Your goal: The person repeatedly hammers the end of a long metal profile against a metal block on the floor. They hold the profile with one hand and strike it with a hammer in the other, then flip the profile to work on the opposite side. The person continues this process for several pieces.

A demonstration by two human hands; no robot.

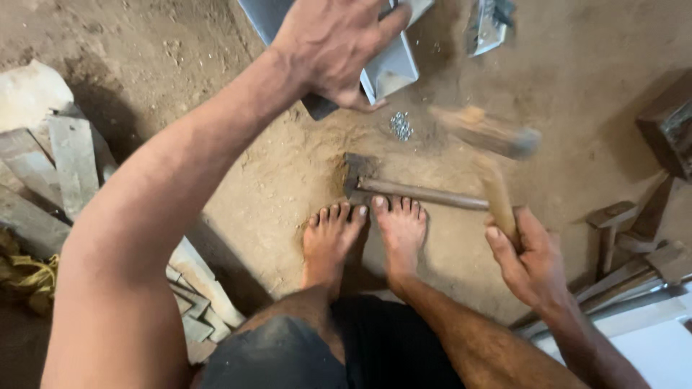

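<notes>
My left hand [333, 45] reaches forward and grips the near edge of a folded grey sheet-metal piece [393, 68] lying on the dirt floor. My right hand [530, 258] is closed on the wooden handle of a mallet [486, 137], whose head is raised and blurred to the right of the metal piece. A small pile of shiny rivets or nails [401, 126] lies on the dirt just below the metal. A second hammer [404, 189] with a metal head and long handle rests on the ground right in front of my bare toes.
My bare feet [364, 241] are planted on the dirt. Stacked stone or wood slabs [61, 162] lie at the left, a yellow rope [29, 274] beside them. Wooden scraps and mallets [627, 241] are at the right, a dark block [667, 126] beyond, another metal piece [489, 25] at top.
</notes>
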